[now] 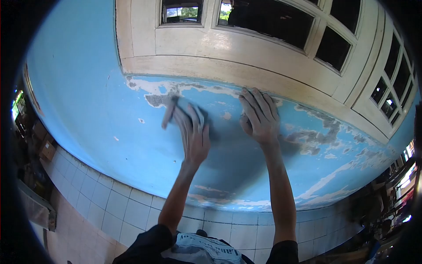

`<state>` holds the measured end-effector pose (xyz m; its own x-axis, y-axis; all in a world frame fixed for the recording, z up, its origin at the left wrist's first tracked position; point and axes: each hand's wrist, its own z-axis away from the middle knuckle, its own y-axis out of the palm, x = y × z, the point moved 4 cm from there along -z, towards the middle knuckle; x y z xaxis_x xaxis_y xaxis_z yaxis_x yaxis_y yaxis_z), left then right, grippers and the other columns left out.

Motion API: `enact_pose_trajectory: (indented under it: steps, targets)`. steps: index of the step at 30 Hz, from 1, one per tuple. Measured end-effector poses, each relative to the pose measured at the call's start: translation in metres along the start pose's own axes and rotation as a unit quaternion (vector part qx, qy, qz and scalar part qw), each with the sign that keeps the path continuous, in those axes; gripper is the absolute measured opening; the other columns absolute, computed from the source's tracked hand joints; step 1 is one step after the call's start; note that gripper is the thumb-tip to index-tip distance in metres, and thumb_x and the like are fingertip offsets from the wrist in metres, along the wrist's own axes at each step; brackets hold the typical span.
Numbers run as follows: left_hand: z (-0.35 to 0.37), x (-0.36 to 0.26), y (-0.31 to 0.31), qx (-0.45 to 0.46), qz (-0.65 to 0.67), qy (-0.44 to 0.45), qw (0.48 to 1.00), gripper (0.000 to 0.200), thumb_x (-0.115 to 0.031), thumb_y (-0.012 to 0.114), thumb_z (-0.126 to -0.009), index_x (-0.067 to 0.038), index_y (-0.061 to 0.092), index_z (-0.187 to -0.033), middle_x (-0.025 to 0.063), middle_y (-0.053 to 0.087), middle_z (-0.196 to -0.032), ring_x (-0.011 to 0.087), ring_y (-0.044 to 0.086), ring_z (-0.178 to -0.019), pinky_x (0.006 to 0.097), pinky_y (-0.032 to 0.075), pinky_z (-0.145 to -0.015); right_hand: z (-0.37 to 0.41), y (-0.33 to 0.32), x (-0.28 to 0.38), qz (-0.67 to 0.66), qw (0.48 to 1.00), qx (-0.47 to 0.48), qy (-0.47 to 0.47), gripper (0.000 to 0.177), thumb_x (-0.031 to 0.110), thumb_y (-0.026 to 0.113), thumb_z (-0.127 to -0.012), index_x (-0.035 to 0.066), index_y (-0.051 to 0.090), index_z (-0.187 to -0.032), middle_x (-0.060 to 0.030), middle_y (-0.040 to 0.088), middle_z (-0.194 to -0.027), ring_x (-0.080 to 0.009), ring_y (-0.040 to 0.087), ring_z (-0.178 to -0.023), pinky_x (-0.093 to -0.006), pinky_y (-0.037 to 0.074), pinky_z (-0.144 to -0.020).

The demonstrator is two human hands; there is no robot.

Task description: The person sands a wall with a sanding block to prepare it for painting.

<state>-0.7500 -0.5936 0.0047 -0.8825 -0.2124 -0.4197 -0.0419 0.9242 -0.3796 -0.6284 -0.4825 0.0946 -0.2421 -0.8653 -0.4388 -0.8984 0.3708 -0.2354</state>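
Note:
My left hand is at a blue wall, its fingers closed around a flat grey scraper. Motion blurs the scraper, and part of it is hidden by the fingers. It lies just beside a patch of bare grey plaster where the paint has come off. My right hand rests against the wall with its fingers stretched out, close under the window frame. Nothing shows in that hand.
A cream wooden window frame with dark panes runs above the wall. More peeled paint spreads to the right. White tiles cover the floor at the wall's foot. Cardboard boxes stand at the far left.

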Motion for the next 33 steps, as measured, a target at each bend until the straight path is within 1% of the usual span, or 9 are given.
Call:
enact_pose_trajectory:
  steps: [3,7,13,15,18,21,24,26,33]
  targets:
    - [-0.013,-0.014,-0.002,-0.053,-0.010,0.035,0.998,0.056,-0.009,0.039,-0.090,0.012,0.018,-0.137,0.0387,0.004,-0.142,0.0575,0.004,-0.131,0.0661,0.008,-0.104,0.000,0.001,-0.001,-0.014,1.000,0.014,0.010,0.038,0.010,0.051,-0.075,0.010,0.061,-0.112,-0.0003,0.059,-0.122,-0.0187,0.051,-0.118,-0.0362,0.041,-0.101]
    - [0.073,-0.024,0.064,0.227,-0.130,0.121,0.958,0.065,-0.012,0.053,-0.083,0.007,0.023,-0.138,0.0330,0.017,-0.143,0.0543,0.016,-0.130,0.0622,0.013,-0.105,0.000,-0.002,0.001,-0.003,1.000,-0.006,0.004,0.037,0.012,0.051,-0.076,0.010,0.061,-0.111,-0.0006,0.059,-0.122,-0.0189,0.052,-0.118,-0.0363,0.042,-0.100]
    - [0.056,-0.026,0.056,0.207,-0.033,0.079,0.975,0.068,-0.009,0.055,-0.079,0.003,0.026,-0.139,0.0316,0.018,-0.143,0.0538,0.022,-0.127,0.0612,0.019,-0.102,0.000,0.001,-0.002,-0.021,1.000,0.016,0.006,0.036,0.014,0.050,-0.077,0.009,0.062,-0.111,-0.0002,0.059,-0.122,-0.0191,0.052,-0.117,-0.0365,0.042,-0.099]
    - [0.050,-0.024,0.046,0.093,-0.019,0.088,0.992,0.069,-0.010,0.056,-0.080,0.002,0.025,-0.140,0.0317,0.018,-0.143,0.0517,0.020,-0.129,0.0619,0.018,-0.102,0.001,0.001,-0.002,-0.016,1.000,-0.002,0.005,0.035,0.014,0.050,-0.077,0.009,0.062,-0.111,-0.0001,0.059,-0.122,-0.0193,0.052,-0.117,-0.0366,0.042,-0.099]
    - [0.065,-0.031,0.055,0.137,-0.126,0.078,0.979,0.068,-0.010,0.054,-0.080,0.000,0.024,-0.141,0.0290,0.019,-0.144,0.0489,0.017,-0.132,0.0636,0.016,-0.102,0.002,0.001,-0.001,-0.004,1.000,-0.007,0.003,0.036,0.015,0.052,-0.077,0.009,0.061,-0.111,-0.0002,0.059,-0.122,-0.0196,0.052,-0.117,-0.0368,0.042,-0.099]
    - [0.092,-0.053,0.060,0.250,0.009,0.125,0.960,0.064,-0.007,0.050,-0.082,-0.002,0.026,-0.142,0.0266,0.019,-0.145,0.0472,0.017,-0.133,0.0659,0.013,-0.102,0.001,0.000,-0.001,-0.014,1.000,-0.001,0.004,0.036,0.015,0.052,-0.076,0.010,0.062,-0.111,-0.0002,0.059,-0.122,-0.0197,0.052,-0.118,-0.0369,0.043,-0.099]
    - [0.067,-0.040,0.046,0.204,-0.076,0.057,0.974,0.060,-0.005,0.046,-0.084,-0.005,0.029,-0.141,0.0254,0.020,-0.145,0.0482,0.019,-0.133,0.0670,0.012,-0.102,0.001,0.000,-0.001,-0.011,1.000,0.005,0.007,0.037,0.015,0.053,-0.076,0.010,0.062,-0.111,0.0001,0.058,-0.123,-0.0198,0.051,-0.118,-0.0368,0.043,-0.099]
    - [0.048,-0.024,0.025,-0.005,0.004,0.050,0.999,0.057,-0.002,0.044,-0.083,-0.003,0.032,-0.139,0.0289,0.022,-0.143,0.0485,0.019,-0.133,0.0681,0.010,-0.101,0.002,0.001,0.000,-0.011,1.000,0.005,0.007,0.037,0.015,0.053,-0.075,0.010,0.062,-0.110,0.0003,0.059,-0.122,-0.0197,0.051,-0.118,-0.0367,0.043,-0.099]
    - [0.058,-0.017,0.026,0.205,-0.070,0.002,0.976,0.043,-0.009,0.028,-0.097,0.002,0.030,-0.139,0.0307,0.011,-0.147,0.0451,0.001,-0.138,0.0597,0.003,-0.107,0.001,0.000,-0.001,-0.006,1.000,-0.009,0.010,0.036,0.014,0.052,-0.076,0.011,0.063,-0.110,0.0012,0.059,-0.122,-0.0182,0.051,-0.119,-0.0359,0.044,-0.099]
